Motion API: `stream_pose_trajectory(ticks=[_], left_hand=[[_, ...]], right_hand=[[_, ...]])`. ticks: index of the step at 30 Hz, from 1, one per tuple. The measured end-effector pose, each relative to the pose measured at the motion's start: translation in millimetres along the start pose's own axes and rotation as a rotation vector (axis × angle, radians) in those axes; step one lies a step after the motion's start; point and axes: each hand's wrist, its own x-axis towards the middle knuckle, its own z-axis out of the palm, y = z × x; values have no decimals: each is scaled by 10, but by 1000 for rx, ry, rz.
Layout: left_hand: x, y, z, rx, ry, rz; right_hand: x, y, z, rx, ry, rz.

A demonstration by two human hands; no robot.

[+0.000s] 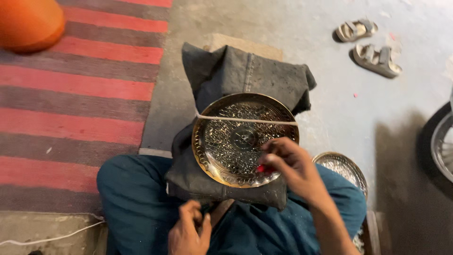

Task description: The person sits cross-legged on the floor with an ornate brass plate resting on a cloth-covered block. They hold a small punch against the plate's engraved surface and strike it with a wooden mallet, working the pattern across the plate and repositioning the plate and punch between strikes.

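Note:
A round engraved brass plate (226,141) leans on a dark grey cloth cushion (245,75), tied on by a white string (245,120) across its upper part. My right hand (290,165) rests on the plate's lower right rim, pinching a small red tool (262,168) against the metal. My left hand (186,231) is below the cushion near my lap, fingers curled on a small dark thing I cannot make out. My legs in teal trousers (132,198) sit under the cushion.
A second patterned metal plate (347,165) lies on the floor at my right knee. A red and brown striped rug (75,104) covers the left; an orange object (28,23) sits top left. Two grey sandals (368,45) lie top right, a wheel (441,141) at the right edge.

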Motion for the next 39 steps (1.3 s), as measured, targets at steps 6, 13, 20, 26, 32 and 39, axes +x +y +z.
stream_pose_trajectory(ticks=[6, 13, 20, 26, 32, 39], left_hand=[[-15, -111, 276, 424, -196, 392], [210, 84, 139, 522, -550, 254], [182, -191, -1484, 319, -877, 244], [36, -197, -1547, -20, -499, -111], [322, 344, -1220, -48, -152, -245], [602, 890, -1301, -8, -107, -61]], right_hand=[[180, 111, 366, -67, -61, -69], [278, 99, 491, -259, -64, -105], [337, 53, 526, -316, -139, -154], [361, 48, 573, -352, -177, -348], [392, 60, 557, -359, -169, -316], [385, 35, 552, -360, -198, -342]])
